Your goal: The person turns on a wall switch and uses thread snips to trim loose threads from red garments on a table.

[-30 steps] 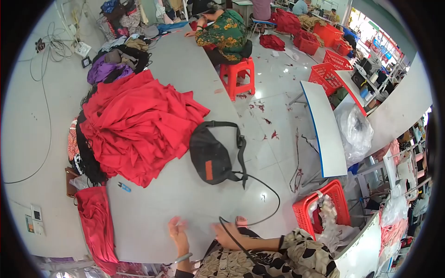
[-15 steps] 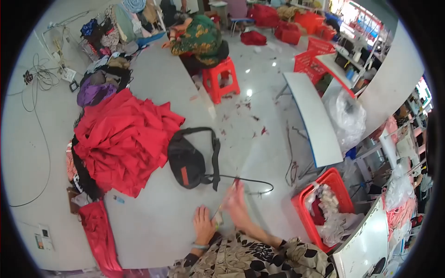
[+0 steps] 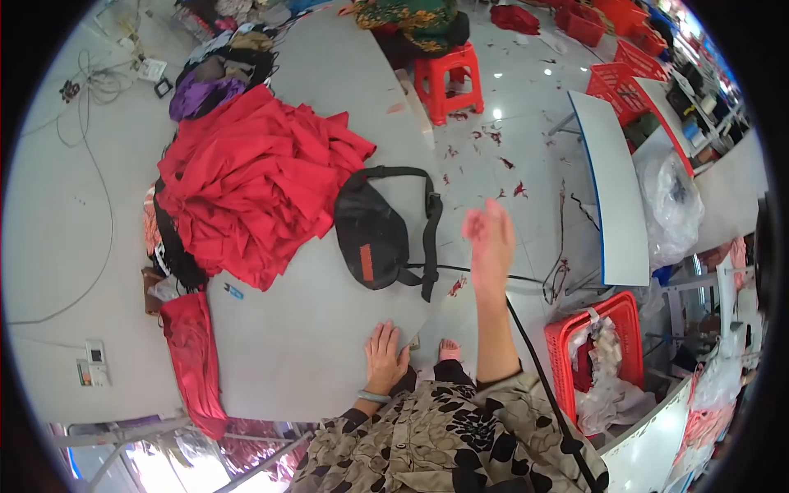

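Note:
My left hand (image 3: 383, 357) rests on the near edge of the grey table (image 3: 279, 353), fingers apart and nothing in it. Raised in front of me, past the table's right edge, is my right hand (image 3: 491, 242); it is blurred, and I cannot make out its fingers or whether it holds anything. A black waist bag (image 3: 371, 234) with a strap lies on the table between the hands and a large heap of red cloth (image 3: 255, 181). From the bag a black cable (image 3: 526, 329) runs past my right forearm. A small blue tool (image 3: 234, 291) lies near the heap.
Folded red cloth (image 3: 194, 357) hangs over the near left edge. Dark and purple clothes (image 3: 201, 89) are piled behind the heap. A person in green (image 3: 407, 18) sits on a red stool (image 3: 449, 82). At right are a red basket (image 3: 561, 361) and a white board (image 3: 612, 189).
My right hand has gone up and forward from beside my left hand, which stays on the table edge. The view has shifted, and the cable now passes along my right arm.

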The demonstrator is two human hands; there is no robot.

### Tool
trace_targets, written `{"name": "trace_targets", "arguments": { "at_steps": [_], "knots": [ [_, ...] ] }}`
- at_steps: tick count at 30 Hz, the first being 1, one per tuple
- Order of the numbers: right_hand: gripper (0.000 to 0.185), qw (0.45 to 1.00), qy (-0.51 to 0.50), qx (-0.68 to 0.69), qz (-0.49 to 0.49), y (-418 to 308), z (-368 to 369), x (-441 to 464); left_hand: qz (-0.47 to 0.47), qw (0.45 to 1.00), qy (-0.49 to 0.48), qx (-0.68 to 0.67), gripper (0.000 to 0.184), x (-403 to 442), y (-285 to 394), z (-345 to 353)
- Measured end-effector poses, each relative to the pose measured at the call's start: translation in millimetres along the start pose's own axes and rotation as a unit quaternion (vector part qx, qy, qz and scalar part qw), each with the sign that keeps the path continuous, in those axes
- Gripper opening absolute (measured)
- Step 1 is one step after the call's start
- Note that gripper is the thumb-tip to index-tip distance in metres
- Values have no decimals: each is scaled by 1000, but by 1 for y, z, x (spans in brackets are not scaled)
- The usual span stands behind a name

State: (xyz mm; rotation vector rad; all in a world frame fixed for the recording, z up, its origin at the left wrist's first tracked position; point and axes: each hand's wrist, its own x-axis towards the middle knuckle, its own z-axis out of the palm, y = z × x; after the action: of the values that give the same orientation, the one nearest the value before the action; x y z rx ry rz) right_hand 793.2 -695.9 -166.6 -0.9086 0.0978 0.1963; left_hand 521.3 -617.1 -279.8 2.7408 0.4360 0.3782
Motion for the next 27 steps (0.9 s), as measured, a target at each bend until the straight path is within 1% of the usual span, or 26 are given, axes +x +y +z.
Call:
{"name": "trace_targets", "arguments": {
  "at_steps": [1,2,3,4,5,6,8,9,10,11,12,13,14,15,16,18,19,21,22,24,25,27],
  "knots": [
    [56,991,26,-121,-58,17,13,14,-11,1000,1,3,48,1,0,0],
    [63,963,48,-237,-116,38,22,27,-6,1000,2,1,49,3,0,1],
    [63,965,41,-237,-106,61,21,41,-2,1000,-2,0,49,1,-1,0],
    [67,902,23,-406,-144,83,14,57,-13,1000,-5,5,49,0,-1,-1],
    [72,809,3,-560,-181,104,8,67,-7,1000,0,3,49,2,-3,-1],
    [72,809,-4,-561,-174,121,2,69,-2,1000,3,-4,50,1,-3,0],
    [70,735,63,-641,-211,143,-10,71,-5,1000,2,-3,50,0,-5,0],
    [70,733,58,-644,-209,143,-13,73,-1,1000,4,-5,50,1,-6,1],
    [62,811,39,-580,-61,141,-16,76,-8,1000,5,-7,50,1,-7,1],
    [54,862,23,-499,89,140,-18,76,-9,1000,-2,-7,50,1,-8,1],
    [39,893,29,-428,134,133,-11,72,-9,1000,-10,-7,50,0,-7,0],
    [39,892,27,-431,132,119,1,66,-10,1000,-8,-9,50,1,-8,0],
    [34,919,9,-338,203,102,17,57,-9,1000,-7,-7,50,2,-8,0],
    [30,931,-8,-241,273,90,28,47,-10,1000,-9,-6,51,-1,-8,-1],
    [30,931,-7,-244,272,87,36,43,-11,1000,-9,-10,51,-2,-8,-1],
    [23,981,-37,-171,87,81,55,38,-10,1000,-19,-2,50,-1,-9,-1],
    [23,980,-35,-176,85,74,71,25,-9,1000,-19,-7,50,-3,-9,-2],
    [20,993,-93,-33,65,50,110,-1,-10,1000,-19,-3,50,0,-9,-3],
    [20,993,-94,-39,60,35,118,-10,-10,1000,-15,-9,50,-2,-8,-2],
    [21,961,-181,-31,206,11,131,-29,-6,1000,-14,-16,48,-3,-12,-1],
    [21,962,-183,-34,199,1,136,-39,-2,1000,-8,-19,48,-4,-13,-1],
    [27,971,-221,-72,63,-13,142,-59,0,1000,-16,-21,47,-5,-14,-2]
  ]
}}
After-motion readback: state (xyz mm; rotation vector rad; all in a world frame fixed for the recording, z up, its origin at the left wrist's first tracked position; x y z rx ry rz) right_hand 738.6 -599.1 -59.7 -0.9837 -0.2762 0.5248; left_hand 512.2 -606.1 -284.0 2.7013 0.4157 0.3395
